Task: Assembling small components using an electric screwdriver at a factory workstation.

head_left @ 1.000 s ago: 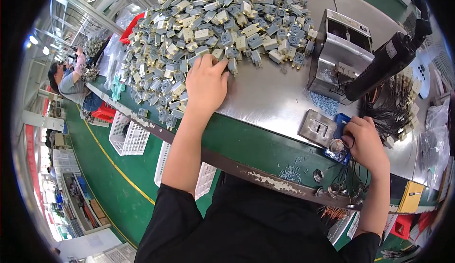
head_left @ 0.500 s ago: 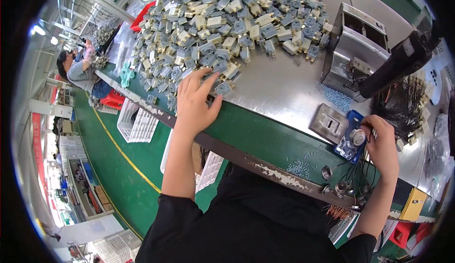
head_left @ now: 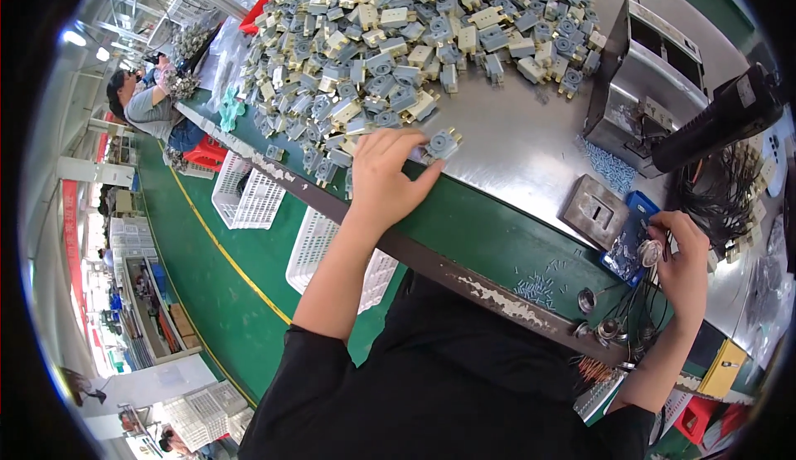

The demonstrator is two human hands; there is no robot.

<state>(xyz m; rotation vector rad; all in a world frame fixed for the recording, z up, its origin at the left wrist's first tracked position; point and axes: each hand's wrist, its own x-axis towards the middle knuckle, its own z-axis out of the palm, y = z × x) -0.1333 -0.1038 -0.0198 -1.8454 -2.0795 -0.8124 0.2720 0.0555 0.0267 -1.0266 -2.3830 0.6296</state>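
Observation:
At the near edge of the parts pile, my left hand (head_left: 385, 174) has its fingers bent, with the thumb and forefinger at a grey plug housing (head_left: 445, 142) with brass prongs. This housing sits apart from the heap of grey and cream housings (head_left: 373, 54). To the right, my right hand (head_left: 684, 261) pinches a round metal piece (head_left: 650, 252) with thin black wires, above a blue tray (head_left: 637, 221) of small parts. Beside the tray lies a slotted metal block (head_left: 594, 211). More round metal pieces (head_left: 609, 328) on wires lie near the table edge.
Loose screws (head_left: 537, 289) are scattered on the green mat (head_left: 481, 232). A metal box (head_left: 643, 87) and a black cylindrical tool (head_left: 717, 116) stand at the right, near bundled black cables (head_left: 713, 186). White baskets (head_left: 249, 195) stand below the table. Another person (head_left: 145, 104) sits far left.
My left hand has moved right, and the grey housing by its fingertips has come away from the pile. My right hand stays over the blue tray with the round metal piece. The view has shifted slightly.

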